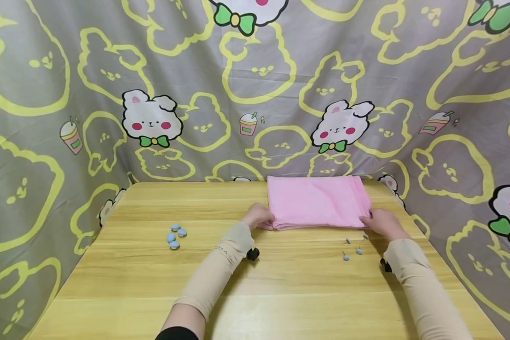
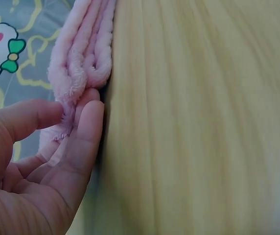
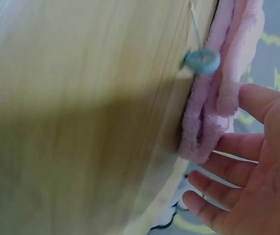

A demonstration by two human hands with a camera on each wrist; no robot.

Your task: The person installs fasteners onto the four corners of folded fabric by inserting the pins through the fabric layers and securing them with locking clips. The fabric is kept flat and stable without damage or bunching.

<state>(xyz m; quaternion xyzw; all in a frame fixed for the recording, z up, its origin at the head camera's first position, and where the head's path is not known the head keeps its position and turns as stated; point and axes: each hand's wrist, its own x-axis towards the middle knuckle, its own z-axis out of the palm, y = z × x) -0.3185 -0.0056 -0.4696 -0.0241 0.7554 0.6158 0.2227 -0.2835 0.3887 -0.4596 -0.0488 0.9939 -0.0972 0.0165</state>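
A folded pink towel (image 1: pixel 318 202) lies at the back right of the wooden table, its layers stacked in a rectangle. At its near left corner my left hand (image 1: pixel 258 216) pinches the towel edge. The left wrist view shows the thumb on one side of the fuzzy pink layers (image 2: pixel 83 58) and the fingers (image 2: pixel 81 142) beneath. My right hand (image 1: pixel 384 223) holds the near right corner; in the right wrist view its thumb and index finger grip the folded edge (image 3: pixel 206 122), while the lower fingers (image 3: pixel 213 196) spread away from the cloth.
Several blue round-headed pins (image 1: pixel 359 251) lie scattered in front of the towel, close to my right hand. On the table's left side sit several blue round caps (image 1: pixel 174 245) in a cluster. A patterned grey curtain (image 1: pixel 204 71) hangs behind the table (image 1: pixel 153 293).
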